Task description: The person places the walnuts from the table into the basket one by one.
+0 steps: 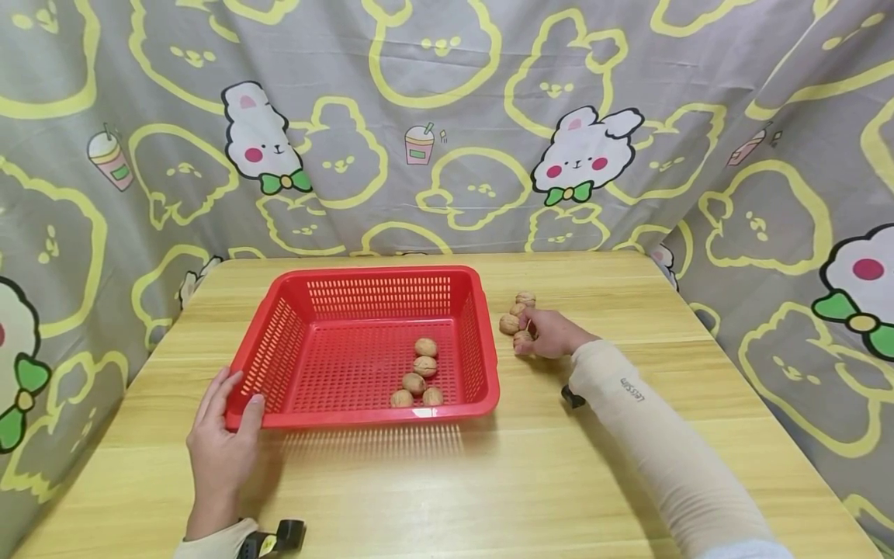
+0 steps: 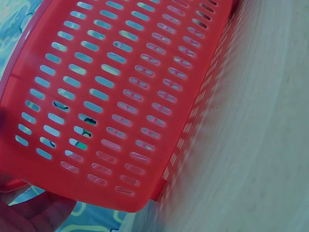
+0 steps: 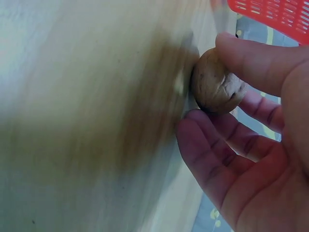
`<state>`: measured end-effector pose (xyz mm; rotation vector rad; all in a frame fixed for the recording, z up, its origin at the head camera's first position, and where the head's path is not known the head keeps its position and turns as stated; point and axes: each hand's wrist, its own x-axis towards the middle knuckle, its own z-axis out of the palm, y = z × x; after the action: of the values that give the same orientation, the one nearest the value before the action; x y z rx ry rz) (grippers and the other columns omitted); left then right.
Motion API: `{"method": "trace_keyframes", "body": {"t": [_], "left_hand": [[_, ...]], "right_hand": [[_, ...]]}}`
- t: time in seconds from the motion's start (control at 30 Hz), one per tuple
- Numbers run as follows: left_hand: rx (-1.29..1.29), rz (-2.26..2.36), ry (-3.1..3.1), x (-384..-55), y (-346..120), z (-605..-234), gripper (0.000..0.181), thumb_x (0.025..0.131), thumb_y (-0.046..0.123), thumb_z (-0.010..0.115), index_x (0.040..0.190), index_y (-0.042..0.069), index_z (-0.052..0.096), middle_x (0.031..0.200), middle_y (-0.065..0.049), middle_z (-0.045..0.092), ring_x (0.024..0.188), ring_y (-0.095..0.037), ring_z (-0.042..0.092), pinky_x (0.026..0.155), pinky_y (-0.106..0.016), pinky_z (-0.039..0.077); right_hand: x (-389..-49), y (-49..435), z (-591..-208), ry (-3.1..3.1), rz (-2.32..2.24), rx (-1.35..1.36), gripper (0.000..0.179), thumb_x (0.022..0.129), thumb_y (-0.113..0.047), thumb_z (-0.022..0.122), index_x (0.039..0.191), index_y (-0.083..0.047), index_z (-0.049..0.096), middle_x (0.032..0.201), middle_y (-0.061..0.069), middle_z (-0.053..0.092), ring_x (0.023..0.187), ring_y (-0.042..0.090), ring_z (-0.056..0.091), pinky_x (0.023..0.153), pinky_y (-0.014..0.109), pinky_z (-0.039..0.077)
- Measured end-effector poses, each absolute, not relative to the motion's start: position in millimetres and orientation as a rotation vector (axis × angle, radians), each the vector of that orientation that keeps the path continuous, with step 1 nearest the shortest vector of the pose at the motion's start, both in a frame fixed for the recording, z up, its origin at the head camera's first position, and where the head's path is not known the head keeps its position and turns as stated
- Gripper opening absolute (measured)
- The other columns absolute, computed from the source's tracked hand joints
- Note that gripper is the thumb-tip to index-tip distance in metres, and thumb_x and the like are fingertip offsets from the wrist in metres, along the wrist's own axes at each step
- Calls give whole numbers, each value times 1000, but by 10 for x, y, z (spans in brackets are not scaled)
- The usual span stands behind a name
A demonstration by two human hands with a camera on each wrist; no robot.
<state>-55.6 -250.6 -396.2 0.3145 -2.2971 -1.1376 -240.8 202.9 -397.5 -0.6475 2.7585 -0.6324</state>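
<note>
A red plastic basket (image 1: pixel 380 419) with slotted walls stands on the wooden table, several walnuts (image 1: pixel 424 366) lying in its right part. My left hand (image 1: pixel 222 446) grips the basket's near left corner, thumb at the front rim and fingers along the left side. In the left wrist view, that hand's fingers (image 2: pixel 50 212) show below the basket wall (image 2: pixel 111 96). To the right of the basket, my right hand (image 1: pixel 555 334) holds a walnut (image 3: pixel 217 83) between thumb and fingers, close to the tabletop. Other walnuts (image 1: pixel 509 324) lie right beside its fingertips.
The light wooden table (image 1: pixel 559 481) reaches back to a grey curtain (image 1: pixel 482 101) with cartoon rabbits, which also hangs on both sides. Black wrist cameras (image 1: pixel 289 534) sit on both forearms.
</note>
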Motion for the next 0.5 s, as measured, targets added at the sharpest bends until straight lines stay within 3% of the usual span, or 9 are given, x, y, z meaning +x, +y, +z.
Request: {"method": "trace_keyframes", "body": {"t": [0.27,0.5], "left_hand": [[308,-1137,-2292,-556,-2507,-3964,44,93,15,62,135,3,55,149,-5,42,131,-31,43,94,-12,36],[308,-1134,-2291,-563,-2513,-3974,44,93,14,62,135,3,55,149,-5,42,131,-31,43,93,-13,36]], "right_hand": [[-2418,2030,-3889,2767,-656,-598,34,83,-20,77,103,-7,54,84,7,57,77,21,54,68,33,47],[-2442,2028,-3748,2811,-688,-805,26,80,-8,71,104,-4,61,90,6,64,87,26,60,72,35,48]]}}
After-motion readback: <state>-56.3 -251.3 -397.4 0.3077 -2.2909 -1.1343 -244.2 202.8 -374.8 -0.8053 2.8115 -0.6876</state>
